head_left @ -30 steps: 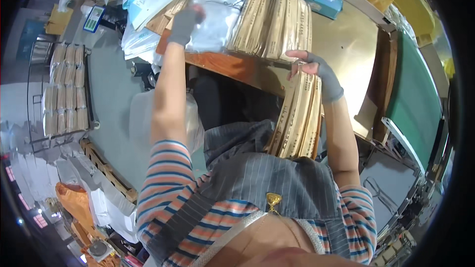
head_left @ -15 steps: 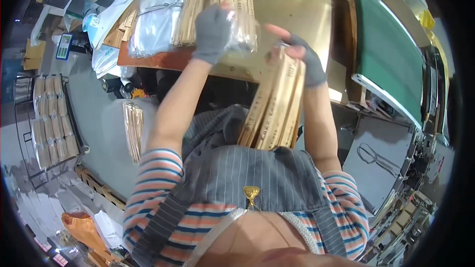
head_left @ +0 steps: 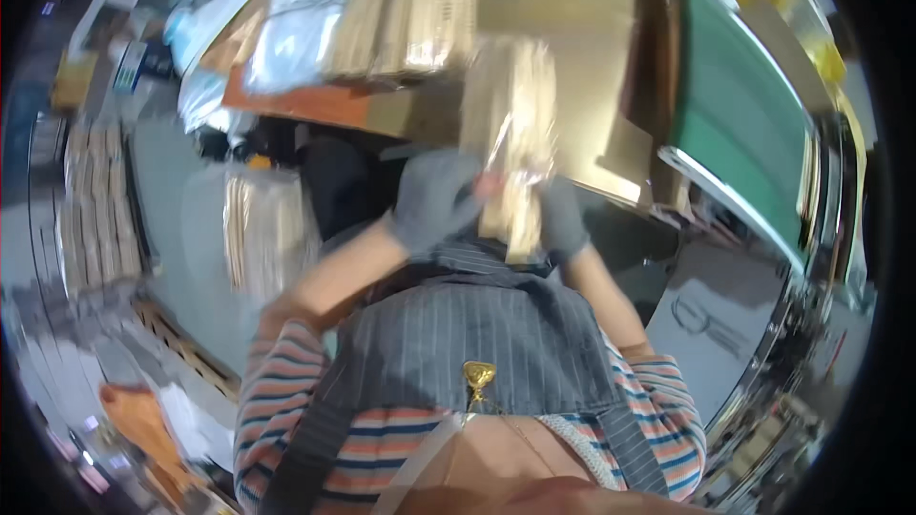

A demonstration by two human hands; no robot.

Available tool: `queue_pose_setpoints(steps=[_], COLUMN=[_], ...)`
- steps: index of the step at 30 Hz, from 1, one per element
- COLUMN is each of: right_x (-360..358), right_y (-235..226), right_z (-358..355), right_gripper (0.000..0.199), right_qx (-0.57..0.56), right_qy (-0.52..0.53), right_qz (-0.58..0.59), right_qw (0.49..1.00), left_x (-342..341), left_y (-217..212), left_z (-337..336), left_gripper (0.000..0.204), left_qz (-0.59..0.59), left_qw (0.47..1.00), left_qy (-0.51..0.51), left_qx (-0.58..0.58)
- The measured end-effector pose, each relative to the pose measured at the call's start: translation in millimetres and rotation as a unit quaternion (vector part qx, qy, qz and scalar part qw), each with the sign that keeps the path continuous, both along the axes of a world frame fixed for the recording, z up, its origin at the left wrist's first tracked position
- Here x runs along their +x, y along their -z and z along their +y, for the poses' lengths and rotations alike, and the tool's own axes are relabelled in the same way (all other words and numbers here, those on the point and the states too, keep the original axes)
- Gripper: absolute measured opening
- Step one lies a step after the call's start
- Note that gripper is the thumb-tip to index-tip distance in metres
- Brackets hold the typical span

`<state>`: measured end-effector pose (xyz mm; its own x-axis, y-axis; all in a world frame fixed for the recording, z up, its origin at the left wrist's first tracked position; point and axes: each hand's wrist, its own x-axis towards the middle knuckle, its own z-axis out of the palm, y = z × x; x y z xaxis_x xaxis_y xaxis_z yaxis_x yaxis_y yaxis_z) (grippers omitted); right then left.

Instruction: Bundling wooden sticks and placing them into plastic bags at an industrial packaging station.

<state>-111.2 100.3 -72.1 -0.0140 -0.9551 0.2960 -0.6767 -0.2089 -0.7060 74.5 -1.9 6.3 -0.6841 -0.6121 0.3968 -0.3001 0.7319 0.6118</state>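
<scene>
Between my hands stands a bundle of long, slim tan strips (head_left: 521, 219), its upper part inside a shiny clear plastic bag (head_left: 510, 100). The bag leans over the table's near edge, and the strips' lower ends stick out toward my apron. My left hand (head_left: 437, 198), in a grey fingerless glove, closes on the bag's near end at its left side. On the right side, my right hand (head_left: 565, 219), gloved alike, grips the strips near their lower end. Motion smears both hands, and the right fingertips are mostly hidden behind the bundle.
Bagged tan bundles (head_left: 425, 14) lie at the table's far left, beside a pile of clear plastic bags (head_left: 291, 33). A green board (head_left: 739, 105) stands at the right. Another bagged bundle (head_left: 262, 229) lies low at the left, near a rack of packed bundles (head_left: 95, 205).
My left hand has come back from the bagged bundles on the table toward my body. The strips in my right hand have moved forward and now sit partly inside a clear bag.
</scene>
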Motion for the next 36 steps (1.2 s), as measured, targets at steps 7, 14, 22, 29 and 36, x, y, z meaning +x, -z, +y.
queue_pose_setpoints(steps=[7, 14, 22, 29, 36], right_x=[25.1, 310.5, 404.3, 458.2, 563.0], right_y=[-114.1, -31.5, -113.9, -169.8, 18.8], right_z=[-172.6, -296.8, -207.2, -155.8, -119.4], right_gripper=[0.031, 0.046, 0.017, 0.014, 0.013], right_qx=[0.056, 0.274, 0.377, 0.323, 0.638], right_qy=[-0.02, -0.465, -0.41, -0.598, -0.361], right_qz=[-0.091, 0.161, -0.299, -0.269, -0.377], right_qw=[0.994, 0.826, 0.774, 0.683, 0.566], left_x=[180.7, 362.4, 402.2, 357.5, 341.1], left_y=[8.1, 83.5, 9.2, -35.2, 80.7], left_z=[-52.2, 126.3, 263.3, 368.1, 382.4], left_gripper=[0.043, 0.045, 0.024, 0.027, 0.027], left_qz=[-0.14, -0.033, 0.377, 0.358, 0.408], left_qw=[0.847, 0.549, 0.439, 0.276, 0.293], left_qy=[-0.478, -0.727, -0.766, -0.886, -0.846], left_qx=[-0.186, 0.41, 0.281, 0.104, 0.18])
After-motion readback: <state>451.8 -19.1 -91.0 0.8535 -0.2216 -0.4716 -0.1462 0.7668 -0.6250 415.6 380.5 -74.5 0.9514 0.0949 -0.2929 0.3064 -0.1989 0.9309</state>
